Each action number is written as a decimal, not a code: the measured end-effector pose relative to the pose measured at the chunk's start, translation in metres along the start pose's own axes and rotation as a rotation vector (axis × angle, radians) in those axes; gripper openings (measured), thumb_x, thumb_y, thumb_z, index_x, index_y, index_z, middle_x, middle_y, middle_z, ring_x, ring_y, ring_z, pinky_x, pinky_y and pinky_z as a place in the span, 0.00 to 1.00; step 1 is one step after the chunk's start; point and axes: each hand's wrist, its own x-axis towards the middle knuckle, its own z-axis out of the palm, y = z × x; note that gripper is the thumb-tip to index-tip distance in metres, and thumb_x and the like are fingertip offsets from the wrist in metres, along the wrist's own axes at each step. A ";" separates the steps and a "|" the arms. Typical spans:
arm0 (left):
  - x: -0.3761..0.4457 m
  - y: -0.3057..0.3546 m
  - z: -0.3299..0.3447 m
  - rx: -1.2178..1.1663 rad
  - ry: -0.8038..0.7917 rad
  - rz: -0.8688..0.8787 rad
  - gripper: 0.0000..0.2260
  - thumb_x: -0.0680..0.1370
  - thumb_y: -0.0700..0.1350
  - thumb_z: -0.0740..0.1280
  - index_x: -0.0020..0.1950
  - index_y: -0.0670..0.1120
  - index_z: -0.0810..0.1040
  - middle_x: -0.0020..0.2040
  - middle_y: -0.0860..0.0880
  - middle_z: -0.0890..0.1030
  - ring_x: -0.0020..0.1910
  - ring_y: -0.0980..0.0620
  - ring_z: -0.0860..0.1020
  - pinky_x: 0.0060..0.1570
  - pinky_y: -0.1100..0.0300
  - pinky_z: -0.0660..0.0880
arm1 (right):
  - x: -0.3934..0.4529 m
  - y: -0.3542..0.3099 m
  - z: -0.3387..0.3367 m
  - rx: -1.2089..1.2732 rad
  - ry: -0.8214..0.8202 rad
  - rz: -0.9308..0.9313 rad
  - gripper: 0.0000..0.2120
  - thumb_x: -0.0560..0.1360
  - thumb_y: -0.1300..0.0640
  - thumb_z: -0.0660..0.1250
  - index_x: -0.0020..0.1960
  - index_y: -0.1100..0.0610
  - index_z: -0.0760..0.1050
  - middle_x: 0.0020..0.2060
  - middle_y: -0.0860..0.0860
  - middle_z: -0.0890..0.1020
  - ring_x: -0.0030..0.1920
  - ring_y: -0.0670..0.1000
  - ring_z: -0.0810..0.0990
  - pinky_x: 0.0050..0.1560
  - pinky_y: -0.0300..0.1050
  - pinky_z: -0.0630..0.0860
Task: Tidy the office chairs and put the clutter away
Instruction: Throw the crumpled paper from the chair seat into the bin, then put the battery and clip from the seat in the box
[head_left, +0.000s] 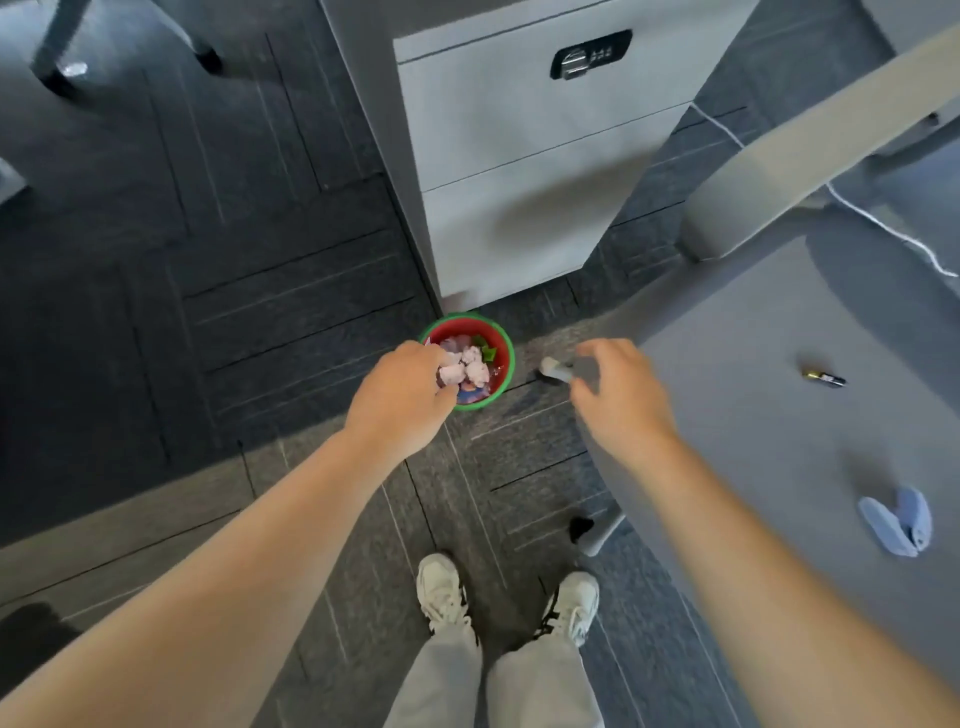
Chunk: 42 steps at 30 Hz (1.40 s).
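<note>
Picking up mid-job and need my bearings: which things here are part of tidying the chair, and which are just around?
Part of the job:
- office chair seat
- battery on the seat
- blue clip on the seat
- red bin, holding crumpled scraps
- left hand over the bin
- right hand

Just around:
- drawer cabinet
- white cable
- second chair's base

Hands: I count two, left (402, 395) and right (618, 395)
Bin (506, 345): one
Battery (825, 378): one
Blue clip (896, 521): one
Drawer unit (524, 156): one, I see three drawer fronts
Shoes (441, 590): two
</note>
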 end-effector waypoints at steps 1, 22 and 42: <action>-0.003 0.007 -0.002 0.013 -0.003 0.029 0.14 0.78 0.43 0.60 0.64 0.44 0.72 0.63 0.43 0.75 0.60 0.44 0.74 0.56 0.50 0.73 | -0.004 0.003 -0.005 0.007 0.005 0.010 0.18 0.78 0.60 0.60 0.67 0.59 0.67 0.66 0.56 0.71 0.66 0.56 0.69 0.64 0.49 0.69; 0.008 0.282 0.140 0.288 -0.282 0.516 0.16 0.78 0.43 0.59 0.67 0.45 0.69 0.68 0.45 0.71 0.68 0.46 0.67 0.64 0.53 0.67 | -0.094 0.278 -0.054 0.208 0.220 0.583 0.30 0.73 0.61 0.64 0.73 0.55 0.58 0.71 0.56 0.62 0.69 0.59 0.63 0.68 0.52 0.66; 0.108 0.337 0.194 0.619 -0.144 0.606 0.13 0.78 0.37 0.60 0.62 0.38 0.69 0.63 0.39 0.68 0.63 0.38 0.66 0.53 0.45 0.72 | -0.032 0.322 -0.059 0.396 0.418 0.606 0.14 0.77 0.60 0.63 0.62 0.59 0.73 0.65 0.56 0.69 0.64 0.58 0.67 0.58 0.47 0.70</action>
